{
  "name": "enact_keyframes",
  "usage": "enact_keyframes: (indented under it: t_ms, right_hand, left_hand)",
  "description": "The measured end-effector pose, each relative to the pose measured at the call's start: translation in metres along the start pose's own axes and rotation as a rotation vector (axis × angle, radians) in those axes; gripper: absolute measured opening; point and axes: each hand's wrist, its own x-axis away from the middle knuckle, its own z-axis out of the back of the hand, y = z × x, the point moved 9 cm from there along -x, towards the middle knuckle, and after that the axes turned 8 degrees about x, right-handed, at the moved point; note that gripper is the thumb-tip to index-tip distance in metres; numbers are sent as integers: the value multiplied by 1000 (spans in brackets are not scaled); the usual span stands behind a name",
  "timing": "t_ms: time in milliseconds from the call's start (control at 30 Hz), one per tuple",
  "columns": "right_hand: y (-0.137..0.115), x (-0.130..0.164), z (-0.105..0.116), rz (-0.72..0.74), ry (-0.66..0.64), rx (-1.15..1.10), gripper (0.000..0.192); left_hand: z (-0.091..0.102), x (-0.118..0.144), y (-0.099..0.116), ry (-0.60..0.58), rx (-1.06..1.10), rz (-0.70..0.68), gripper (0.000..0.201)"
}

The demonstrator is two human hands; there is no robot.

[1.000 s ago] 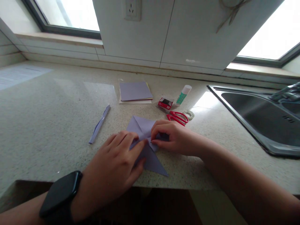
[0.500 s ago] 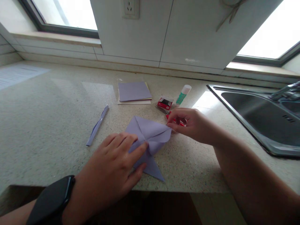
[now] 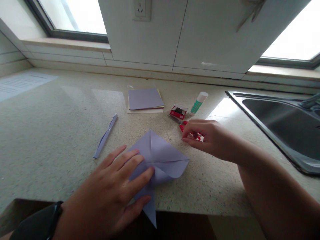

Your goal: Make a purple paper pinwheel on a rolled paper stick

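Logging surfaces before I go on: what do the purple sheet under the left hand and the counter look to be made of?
Purple sheet: thin matte paper, judging by its sharp creases and curled flap. Counter: looks like speckled stone or composite, smooth with a soft sheen that mirrors window light. Left hand presses the sheet flat.

- No legible text, brand, number or sign anywhere in view.
- Sheet of paper (image 3: pixel 22 85) at far left of the counter: faint printed lines, too blurred to read.
- Small red box (image 3: pixel 178 112): a white patch on top, nothing readable.
- Glue stick (image 3: pixel 198 102): green label, print too small to make out.
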Motion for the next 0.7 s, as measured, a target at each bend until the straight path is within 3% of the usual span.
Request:
enact_keyframes:
  t_ms: [233,700]
  right_hand:
    - [-8,-1,-9,45,-62,-6,10]
    - [-8,0,-17,52,-99,7,11]
  left_hand:
    - [0,12,-3,56,3,-10,37]
    - [-1,5,1,55,-26,-65,37]
